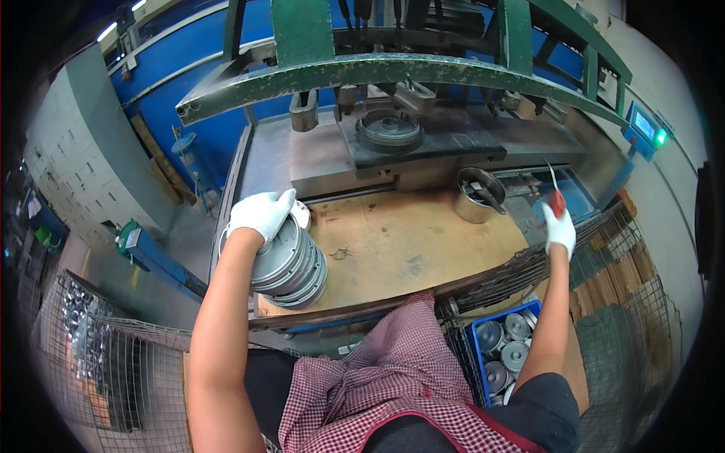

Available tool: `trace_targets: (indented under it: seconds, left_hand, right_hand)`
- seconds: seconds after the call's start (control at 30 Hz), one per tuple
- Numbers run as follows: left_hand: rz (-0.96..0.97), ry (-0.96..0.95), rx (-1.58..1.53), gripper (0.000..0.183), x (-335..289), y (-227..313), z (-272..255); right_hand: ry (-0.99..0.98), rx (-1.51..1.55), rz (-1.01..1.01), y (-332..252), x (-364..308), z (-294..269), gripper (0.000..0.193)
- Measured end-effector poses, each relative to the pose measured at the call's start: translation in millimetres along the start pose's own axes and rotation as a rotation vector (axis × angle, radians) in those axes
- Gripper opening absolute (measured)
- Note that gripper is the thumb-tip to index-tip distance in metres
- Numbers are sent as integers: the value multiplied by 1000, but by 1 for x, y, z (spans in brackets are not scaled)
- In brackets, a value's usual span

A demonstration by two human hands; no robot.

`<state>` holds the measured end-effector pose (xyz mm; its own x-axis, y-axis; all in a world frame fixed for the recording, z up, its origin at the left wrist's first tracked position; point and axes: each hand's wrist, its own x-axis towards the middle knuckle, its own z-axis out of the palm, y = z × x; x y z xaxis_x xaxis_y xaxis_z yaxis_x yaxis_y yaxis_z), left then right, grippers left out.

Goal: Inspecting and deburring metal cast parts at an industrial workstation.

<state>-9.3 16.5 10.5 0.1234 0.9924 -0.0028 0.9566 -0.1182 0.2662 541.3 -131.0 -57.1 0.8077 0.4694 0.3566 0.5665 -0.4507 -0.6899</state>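
Observation:
My left hand (260, 214), in a white glove, curls over the top of a stack of round grey metal discs (296, 273) at the left end of the board. Its fingers grip the upper disc's far rim; the glove hides part of that disc. My right hand (559, 229), also gloved, is raised at the right and closed around a red-handled tool (558, 202). A thin, pale, curved end points up from the handle; its exact kind is unclear. Between the hands, toward the right, stands a metal pot (474, 204) with a dark-handled implement in it.
Ahead, a press with a green frame (362, 73) overhangs a round metal die (389, 132). The tan work board (408, 249) lies before it. Below right, a blue crate (477, 355) holds several metal discs. Wire baskets (113, 377) flank me; a lit control panel (644, 125) is far right.

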Motion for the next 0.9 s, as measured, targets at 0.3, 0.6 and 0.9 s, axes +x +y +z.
trace_targets:
  seconds: [0.3,0.6,0.9]
  left_hand:
    - [-4,3,-13,58,2,-1,2]
    - [-11,-73,-42,57,-3,3,-9]
    - [-5,-92,-83,55,-3,0,-8]
  right_hand:
    - [528,-381,-2,32,-48,24,73]
    - [-327,551,-701,-188,-120,132,24]
    - [-532,-113,-794,-347,-133,193,49]
